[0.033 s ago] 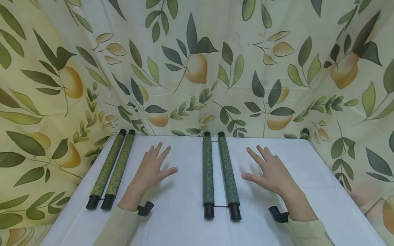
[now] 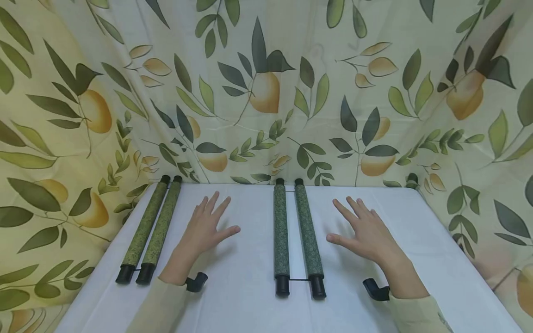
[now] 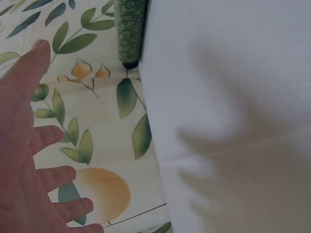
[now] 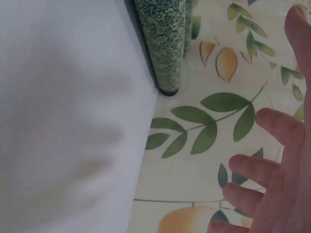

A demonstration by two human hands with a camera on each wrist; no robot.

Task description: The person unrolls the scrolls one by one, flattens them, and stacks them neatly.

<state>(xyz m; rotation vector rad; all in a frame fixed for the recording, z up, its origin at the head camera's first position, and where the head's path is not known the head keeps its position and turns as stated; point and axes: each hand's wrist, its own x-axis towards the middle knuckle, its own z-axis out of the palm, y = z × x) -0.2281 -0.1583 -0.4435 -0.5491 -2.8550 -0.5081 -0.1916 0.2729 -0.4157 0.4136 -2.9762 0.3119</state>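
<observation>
Curtain (image 2: 314, 27): cream, printed with green leaves and orange fruit; it hung beyond the far edge and both side edges of the table (image 2: 250, 259).
Table top: white and faintly creased.
Middle rolls (image 2: 281, 231): a pair in dark green patterned covering, lying lengthwise from the middle of the far edge toward the near edge, a narrow gap between them.
Left rolls (image 2: 146, 224): a lighter green pair, lying along the left edge, far ends by the far left corner.
Left hand (image 2: 204, 233): fingers and thumb spread, above the surface between the two pairs, apart from both.
Right hand (image 2: 368, 233): also spread, above the surface between the middle pair and the right edge, touching neither roll.
Sleeves (image 2: 160, 305): pale, reaching in from the near edge.
Wrist pieces (image 2: 376, 290): black, one at each wrist's inner side.
End caps (image 2: 282, 286): black, on all four rolls.
Thin dark bars (image 2: 299, 280): bridged each pair's near ends.
</observation>
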